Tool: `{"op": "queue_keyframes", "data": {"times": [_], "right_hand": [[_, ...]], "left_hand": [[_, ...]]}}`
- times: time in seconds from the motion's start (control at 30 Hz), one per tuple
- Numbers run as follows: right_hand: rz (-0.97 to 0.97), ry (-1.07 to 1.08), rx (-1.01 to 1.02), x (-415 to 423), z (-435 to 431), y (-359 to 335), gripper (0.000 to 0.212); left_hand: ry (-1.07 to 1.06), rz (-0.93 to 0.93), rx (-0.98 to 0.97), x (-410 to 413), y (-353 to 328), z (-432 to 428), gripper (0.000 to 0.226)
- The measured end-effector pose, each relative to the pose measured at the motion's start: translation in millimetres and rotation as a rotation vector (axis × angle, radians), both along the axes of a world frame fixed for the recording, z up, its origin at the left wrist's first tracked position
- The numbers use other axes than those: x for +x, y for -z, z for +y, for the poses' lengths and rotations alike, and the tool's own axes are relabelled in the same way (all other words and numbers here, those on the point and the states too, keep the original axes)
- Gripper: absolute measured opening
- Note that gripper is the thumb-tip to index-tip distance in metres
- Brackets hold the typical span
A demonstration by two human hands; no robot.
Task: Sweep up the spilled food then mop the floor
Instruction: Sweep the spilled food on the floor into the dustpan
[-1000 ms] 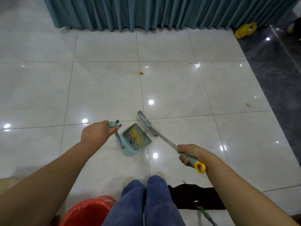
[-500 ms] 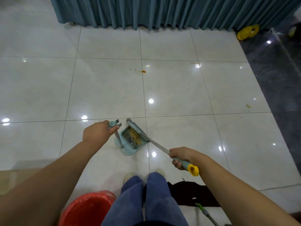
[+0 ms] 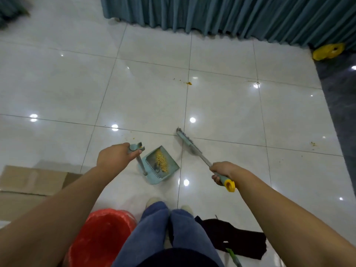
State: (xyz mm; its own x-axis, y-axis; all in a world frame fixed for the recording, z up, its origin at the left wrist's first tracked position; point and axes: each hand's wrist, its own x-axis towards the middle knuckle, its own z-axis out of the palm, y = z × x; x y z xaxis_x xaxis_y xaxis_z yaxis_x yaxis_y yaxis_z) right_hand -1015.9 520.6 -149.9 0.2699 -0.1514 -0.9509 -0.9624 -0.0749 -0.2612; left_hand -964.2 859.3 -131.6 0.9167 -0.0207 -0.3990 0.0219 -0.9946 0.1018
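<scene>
Left grip [image 3: 115,158] curls round dustpan [image 3: 171,167] handle. Right grip [image 3: 224,172] curls round broom [image 3: 189,145] handle. Broom head is at 1 o'clock of dustpan, apart. Crumbs [image 3: 189,83] lie at 12 o'clock.

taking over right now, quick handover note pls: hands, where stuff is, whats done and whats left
Hands: left hand grips the dustpan by its upright handle; right hand grips the broom, whose head is right of the dustpan, apart from it.
Done: yellow crumbs lie in the dustpan.
Left: orange bit ahead, scraps farther right, specks near the dark floor, then mopping.
The mop and red bucket are by the feet.
</scene>
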Motion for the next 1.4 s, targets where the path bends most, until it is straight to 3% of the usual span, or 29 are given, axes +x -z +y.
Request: {"op": "queue_keyframes", "data": {"times": [0.23, 0.53, 0.93, 1.17, 1.4], "right_hand": [[0.077, -0.107, 0.022, -9, 3, 10, 0.014], [0.099, -0.079, 0.174, -29, -5, -1, 0.013], [0.026, -0.159, 0.073, -12, -13, -10, 0.014], [0.075, -0.248, 0.007, -20, 12, 4, 0.019], [0.122, -0.146, 0.188, -42, 31, -9, 0.012]], "left_hand": [[-0.068, 0.012, 0.005, -25, -2, -16, 0.047], [-0.149, 0.019, 0.006, -48, -1, -28, 0.043], [-0.237, 0.030, -0.044, -78, -6, -25, 0.043], [-0.257, 0.007, -0.007, -100, 0, -11, 0.043], [-0.245, 0.032, -0.012, -107, 3, -4, 0.045]]}}
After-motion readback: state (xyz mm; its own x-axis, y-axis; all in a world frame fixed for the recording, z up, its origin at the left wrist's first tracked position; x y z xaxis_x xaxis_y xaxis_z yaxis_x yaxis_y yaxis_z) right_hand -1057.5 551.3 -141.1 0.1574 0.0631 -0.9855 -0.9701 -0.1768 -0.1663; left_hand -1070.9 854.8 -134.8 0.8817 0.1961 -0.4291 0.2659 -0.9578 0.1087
